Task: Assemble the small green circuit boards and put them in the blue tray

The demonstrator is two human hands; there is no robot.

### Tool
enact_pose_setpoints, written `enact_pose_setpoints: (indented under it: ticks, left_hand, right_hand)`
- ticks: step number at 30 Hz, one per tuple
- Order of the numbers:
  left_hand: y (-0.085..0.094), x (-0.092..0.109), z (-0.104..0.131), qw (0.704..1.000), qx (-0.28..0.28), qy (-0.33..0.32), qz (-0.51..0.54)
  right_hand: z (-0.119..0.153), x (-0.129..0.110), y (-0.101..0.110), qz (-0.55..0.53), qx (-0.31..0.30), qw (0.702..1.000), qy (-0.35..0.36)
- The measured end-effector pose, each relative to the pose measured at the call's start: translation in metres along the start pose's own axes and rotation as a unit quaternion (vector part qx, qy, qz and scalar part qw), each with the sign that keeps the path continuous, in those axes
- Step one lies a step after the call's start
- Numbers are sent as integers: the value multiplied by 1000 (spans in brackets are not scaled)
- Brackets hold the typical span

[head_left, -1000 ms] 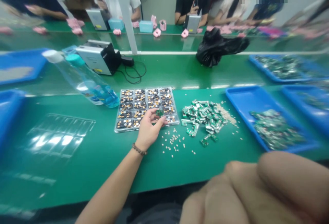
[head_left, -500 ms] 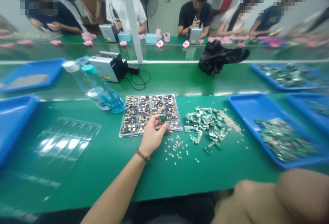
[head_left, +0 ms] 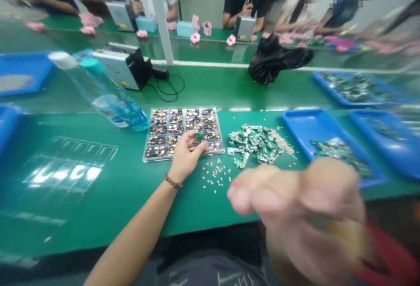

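Observation:
My left hand (head_left: 187,152), with a beaded bracelet, pinches a small green circuit board (head_left: 199,137) over the right front part of a clear compartment box (head_left: 147,157) full of small black, orange and silver parts. My right hand (head_left: 295,203) is large and blurred close to the camera at the lower right, its fingers curled together; what it holds, if anything, cannot be made out. Beyond it lies a pile of green boards (head_left: 254,141), with tan bits (head_left: 284,141) at its right edge. Small pale pieces (head_left: 216,172) are scattered in front of the box.
Blue trays (head_left: 295,124) with boards stand at the right, others at the left. Two bottles (head_left: 108,97), a grey device (head_left: 118,65) with a cable, a clear lid (head_left: 68,159) and a black bag (head_left: 267,60) are on the bench. People sit opposite.
My right hand has risen from the lower right edge towards the middle, now hiding part of the blue tray. My left hand still holds the board. The whole view has shifted.

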State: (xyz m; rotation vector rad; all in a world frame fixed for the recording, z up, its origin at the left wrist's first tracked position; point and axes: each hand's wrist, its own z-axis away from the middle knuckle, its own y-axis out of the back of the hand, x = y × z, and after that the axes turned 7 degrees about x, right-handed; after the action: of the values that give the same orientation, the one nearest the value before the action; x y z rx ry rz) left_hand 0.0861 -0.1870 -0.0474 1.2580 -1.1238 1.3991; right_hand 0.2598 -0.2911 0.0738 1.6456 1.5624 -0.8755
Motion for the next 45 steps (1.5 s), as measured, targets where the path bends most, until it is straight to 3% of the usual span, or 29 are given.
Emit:
enact_pose_setpoints:
  ticks: [2,4,8,12,16,23,32,45]
  left_hand:
    - [0,1,0,1000,-6,9,5]
    - [0,2,1,999,-20,25,29]
    - [-2,2,2,993,-56,67,74]
    - [-4,1,2,990,-59,85,99]
    - [-4,-1,1,992,-50,70,91]
    - [-4,0,1,995,-15,75,57]
    - [-4,-3,1,995,-25,86,42]
    - [-5,-4,2,996,-34,74,33]
  right_hand:
    - [-9,22,-4,-9,50,999,-6]
    - [-15,51,-7,8,62,997,-45]
    - [-25,114,-8,58,-2,986,-156]
    - [-28,150,-13,91,-42,981,-169]
    - [-24,158,-22,103,-60,981,-151]
    - [-16,165,-28,88,-37,985,-147]
    - [-13,173,-27,69,-32,977,-198]
    - [-14,175,-25,69,-41,976,-201]
